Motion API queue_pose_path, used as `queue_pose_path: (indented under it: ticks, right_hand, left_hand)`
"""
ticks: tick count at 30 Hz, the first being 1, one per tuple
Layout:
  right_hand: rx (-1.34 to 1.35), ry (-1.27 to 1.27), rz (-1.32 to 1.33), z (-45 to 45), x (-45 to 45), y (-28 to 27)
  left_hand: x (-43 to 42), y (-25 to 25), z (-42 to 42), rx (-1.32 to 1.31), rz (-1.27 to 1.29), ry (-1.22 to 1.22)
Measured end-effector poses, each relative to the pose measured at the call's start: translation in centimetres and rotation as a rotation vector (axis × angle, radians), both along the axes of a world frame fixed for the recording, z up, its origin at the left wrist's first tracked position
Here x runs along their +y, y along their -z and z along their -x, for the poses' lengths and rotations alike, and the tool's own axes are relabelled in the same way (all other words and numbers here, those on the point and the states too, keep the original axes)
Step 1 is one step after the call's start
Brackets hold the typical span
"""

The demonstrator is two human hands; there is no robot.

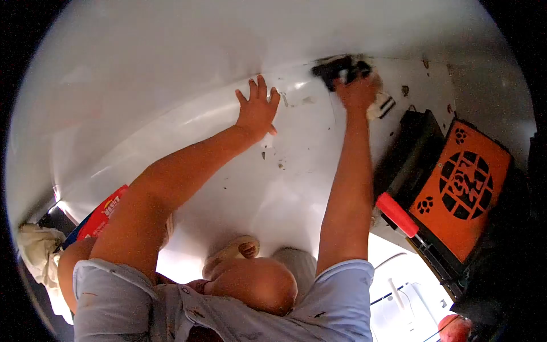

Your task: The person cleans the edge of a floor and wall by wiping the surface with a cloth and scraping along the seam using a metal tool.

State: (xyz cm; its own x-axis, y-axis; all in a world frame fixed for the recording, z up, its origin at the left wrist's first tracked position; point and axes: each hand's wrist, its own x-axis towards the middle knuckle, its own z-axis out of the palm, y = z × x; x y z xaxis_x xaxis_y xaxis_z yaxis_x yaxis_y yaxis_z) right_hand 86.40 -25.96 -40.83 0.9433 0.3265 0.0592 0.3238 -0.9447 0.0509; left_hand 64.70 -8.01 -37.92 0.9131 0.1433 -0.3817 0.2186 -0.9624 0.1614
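Observation:
My left hand (pixel 257 114) rests on the curved white panel (pixel 228 188) with its fingers spread, holding nothing. Farther right, my right hand (pixel 359 93) is closed on a black and white rag (pixel 339 69), pressed against the panel where it meets the upper wall. Motion blurs the hand and rag, and the palm hides part of the rag. A pale piece with dark stripes (pixel 383 106) shows beside the right wrist; I cannot tell whether it belongs to the rag. Dark specks and chips mark the panel around both hands.
On the right stands an orange panel (pixel 433 196) with black cutouts, beside a black box (pixel 407 142). A red handle (pixel 397 214) sticks out near my right forearm. At left are a red packet (pixel 105 212) and a crumpled pale cloth (pixel 40 251). My knee (pixel 256 285) is below.

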Motion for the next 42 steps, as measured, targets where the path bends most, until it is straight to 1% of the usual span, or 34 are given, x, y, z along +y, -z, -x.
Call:
queue_pose_path:
  ticks: [1, 2, 3, 4, 6, 8, 9, 10, 11, 13, 14, 15, 17, 18, 20, 21, 22, 24, 26, 27, 30, 31, 34, 36, 38, 39, 42]
  right_hand:
    - [0.048, -0.021, -0.101, 2.6, 0.5, -0.5]
    - [0.073, -0.155, -0.17, 4.6, 1.0, -1.2]
    - [0.099, -0.223, -0.243, 6.9, 1.4, -1.0]
    - [0.166, -0.301, -0.263, 9.1, 2.0, -2.8]
    - [0.239, -0.277, -0.474, 10.0, 1.4, -2.2]
    - [0.357, 0.083, -0.96, 9.0, 0.9, -5.7]
    - [0.322, 0.39, -0.856, 6.8, -0.5, -4.2]
    - [0.221, 0.219, -1.364, 5.6, -1.6, -6.3]
    - [0.093, 0.288, -1.458, 4.1, -1.0, -9.6]
    - [0.027, 0.24, -1.663, -0.2, -0.5, -12.6]
    - [-0.042, 0.158, -1.675, -1.8, 0.3, -13.5]
    - [-0.095, 0.171, -1.732, -4.0, 0.9, -12.3]
    - [-0.067, 0.179, -1.677, -7.1, 0.7, -7.7]
    - [0.012, 0.174, -1.568, -7.6, -0.1, -4.2]
    - [0.013, 0.185, -1.437, -2.5, 1.8, -4.1]
    - [0.116, 0.163, -0.767, -2.5, -0.2, 0.4]
    - [0.19, 0.054, -0.587, 0.4, 0.1, 0.8]
    - [0.091, -0.096, -0.234, 4.2, 1.6, -2.3]
    - [0.271, 0.097, -0.307, 3.8, 1.9, -3.6]
    - [0.278, 0.154, -0.303, 3.5, 2.2, -3.9]
    - [0.078, -0.05, -0.225, 1.8, 2.2, 0.0]
    - [0.042, 0.022, -0.128, 2.3, 3.0, 0.6]
    - [0.15, -0.167, -0.11, 5.4, 4.0, -1.7]
    - [0.218, -0.375, -0.129, 9.6, 4.4, -3.0]
    - [0.288, -0.445, -0.15, 13.1, 4.1, -4.1]
    - [0.318, -0.434, -0.148, 13.3, 3.8, -4.3]
    - [0.247, -0.269, -0.079, 10.7, 3.0, -3.3]
  left_hand:
    - [-0.2, 0.0, 0.0, 0.014, -0.004, -0.004]
    - [-0.2, 0.0, -0.1, 0.015, 0.003, -0.004]
    - [-0.1, -0.1, -0.1, 0.017, 0.007, -0.002]
    - [-0.2, -0.2, 0.0, 0.024, 0.012, 0.002]
    - [-0.1, 0.1, -0.1, 0.004, 0.002, 0.003]
    - [-0.1, 0.5, 0.1, -0.006, 0.001, 0.012]
    - [0.0, 0.8, 0.2, -0.016, 0.004, 0.015]
    - [0.0, 1.0, 0.3, -0.024, 0.011, 0.016]
    - [0.0, 0.9, 0.5, -0.041, 0.031, 0.016]
    - [0.2, 0.5, 0.6, -0.076, 0.072, 0.017]
    - [0.3, 0.5, 0.5, -0.062, 0.074, 0.016]
    - [0.2, 0.6, 0.3, -0.046, 0.075, 0.014]
    - [0.1, 0.4, 0.0, -0.027, 0.056, 0.019]
    - [0.1, 0.4, -0.1, -0.024, 0.032, 0.027]
    - [-0.2, 0.2, 0.4, 0.004, 0.008, 0.032]
    - [-0.2, -0.2, 0.3, 0.017, 0.002, 0.029]
    - [0.0, -0.4, -0.1, 0.024, -0.007, 0.026]
    - [0.1, 0.4, -0.4, -0.012, -0.012, 0.034]
    - [-0.2, 0.6, 0.8, -0.004, -0.01, 0.033]
    - [-0.1, 0.3, 0.8, -0.008, -0.011, 0.037]
    - [0.2, 0.4, 0.5, -0.023, -0.026, 0.024]
    - [0.3, 0.2, 0.5, -0.019, -0.018, 0.019]
    - [0.7, 0.1, 0.6, -0.005, 0.053, 0.009]
    - [1.7, 0.4, 1.2, -0.014, 0.086, -0.031]
    - [2.5, 0.2, 2.8, -0.029, 0.091, -0.1]
    - [2.3, -0.2, 3.7, 0.017, 0.046, -0.148]
    - [2.6, 0.3, 4.9, -0.044, 0.011, -0.073]
